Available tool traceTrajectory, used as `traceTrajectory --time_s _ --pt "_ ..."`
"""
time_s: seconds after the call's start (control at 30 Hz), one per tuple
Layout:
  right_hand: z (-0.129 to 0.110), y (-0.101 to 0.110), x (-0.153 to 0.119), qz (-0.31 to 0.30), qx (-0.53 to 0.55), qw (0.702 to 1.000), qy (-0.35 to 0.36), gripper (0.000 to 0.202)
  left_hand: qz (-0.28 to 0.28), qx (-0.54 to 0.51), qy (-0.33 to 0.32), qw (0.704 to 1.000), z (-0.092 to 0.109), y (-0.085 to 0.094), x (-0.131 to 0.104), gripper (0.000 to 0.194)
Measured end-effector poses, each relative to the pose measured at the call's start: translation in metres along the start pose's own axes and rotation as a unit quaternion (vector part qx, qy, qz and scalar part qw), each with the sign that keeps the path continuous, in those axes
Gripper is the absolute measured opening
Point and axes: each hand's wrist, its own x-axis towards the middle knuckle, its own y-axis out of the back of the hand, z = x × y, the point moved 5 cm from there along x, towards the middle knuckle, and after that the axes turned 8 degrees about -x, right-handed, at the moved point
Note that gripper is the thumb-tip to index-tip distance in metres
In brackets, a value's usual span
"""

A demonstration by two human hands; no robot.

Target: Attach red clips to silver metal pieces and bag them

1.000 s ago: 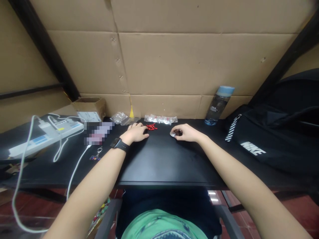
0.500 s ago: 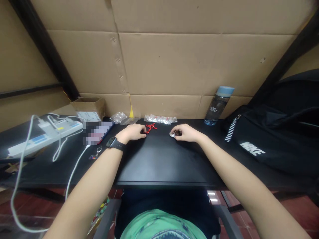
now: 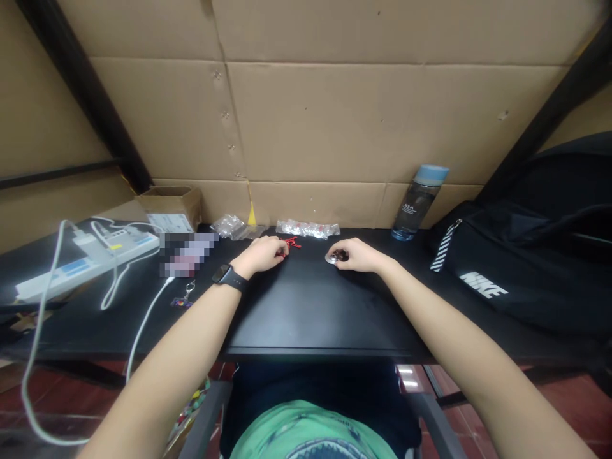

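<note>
My left hand (image 3: pixel 266 254), a dark watch (image 3: pixel 222 275) on its wrist, lies low over the black table with its fingers closed at a tangle of thin red cord (image 3: pixel 293 243). Some red shows between the fingertips; part of the cord is hidden under the hand. To the right, my right hand (image 3: pixel 359 255) has thumb and fingers closed round a small round silvery piece with a dark brown part (image 3: pixel 331 258). Its exact kind is too small to tell. Just behind, between the hands, lies a strip of clear plastic packets (image 3: pixel 308 229) with red bits inside.
A tinted water bottle (image 3: pixel 415 203) with a blue lid stands back right, beside a black bag (image 3: pixel 516 255). On the left are a small open cardboard box (image 3: pixel 174 207), a white power strip (image 3: pixel 86 268), a phone on a cable, and a keychain (image 3: pixel 182 301). Cardboard walls the back.
My left hand has moved a little to the right, over more of the red cord, and its fingers have drawn in. The right hand stays where it was with the silvery piece.
</note>
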Motion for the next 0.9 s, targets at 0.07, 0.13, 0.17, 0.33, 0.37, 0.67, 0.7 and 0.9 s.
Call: traceTrajectory --time_s 0.07,0.13,0.17,0.33,0.37,0.67,0.7,0.9 --pt "0.0 0.0 0.0 0.002 -0.002 1.0 0.0 0.032 0.003 0.002 -0.003 1.0 -0.001 0.001 0.001 0.013" --pt "0.0 -0.001 0.0 0.002 -0.002 1.0 0.001 0.032 0.014 -0.001 -0.001 1.0 -0.004 0.004 0.001 0.01" --pt "-0.001 -0.001 0.001 0.002 -0.004 1.0 0.002 0.032 0.023 -0.005 0.002 1.0 -0.005 0.006 0.001 0.009" --pt "-0.005 0.003 0.002 0.043 -0.062 0.996 0.038 0.035 0.08 -0.096 0.013 0.992 -0.002 0.021 -0.001 0.007" --pt "-0.006 0.004 0.002 0.052 -0.075 0.995 0.045 0.037 0.085 -0.129 0.009 0.988 0.002 0.022 -0.002 0.009" --pt "-0.011 0.005 0.002 0.044 -0.056 0.996 0.049 0.039 0.03 -0.255 -0.054 0.965 0.036 0.021 -0.003 0.01" --pt "-0.011 0.006 0.002 0.045 -0.046 0.997 0.048 0.039 0.03 -0.257 -0.055 0.964 0.036 0.021 -0.003 0.011" --pt "-0.015 0.009 0.001 0.059 0.001 0.997 0.044 0.044 0.018 -0.227 -0.055 0.972 0.034 0.018 -0.002 0.019"
